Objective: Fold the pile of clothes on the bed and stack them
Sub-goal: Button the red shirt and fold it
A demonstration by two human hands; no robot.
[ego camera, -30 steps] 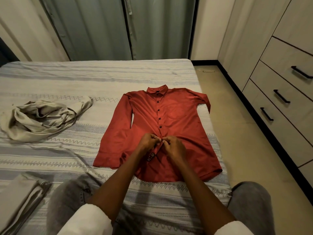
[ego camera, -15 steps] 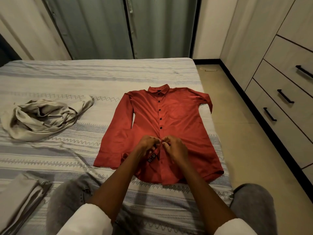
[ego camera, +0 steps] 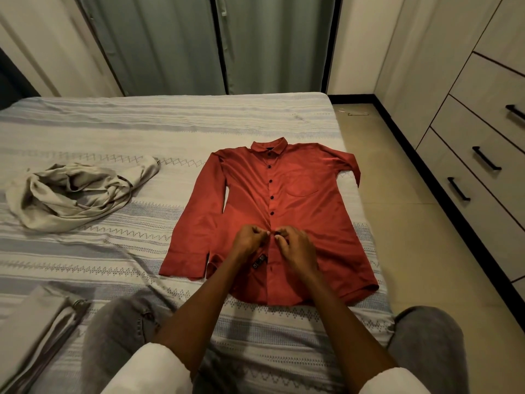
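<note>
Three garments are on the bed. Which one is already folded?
The grey garment at the near left corner of the bed: it lies in flat layers. The beige one is crumpled, and the red shirt lies spread out flat.

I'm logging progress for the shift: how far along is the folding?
Done: a folded beige stack lies at the bed's near left corner. In hand: the red shirt lies flat, and the left hand and right hand pinch its front placket near a button. Left: fold that shirt, then the crumpled beige garment.

Grey-green curtains (ego camera: 176,44) behind, drawers (ego camera: 477,155) with black handles (ego camera: 486,158) at right, tiled floor (ego camera: 412,223).
</note>
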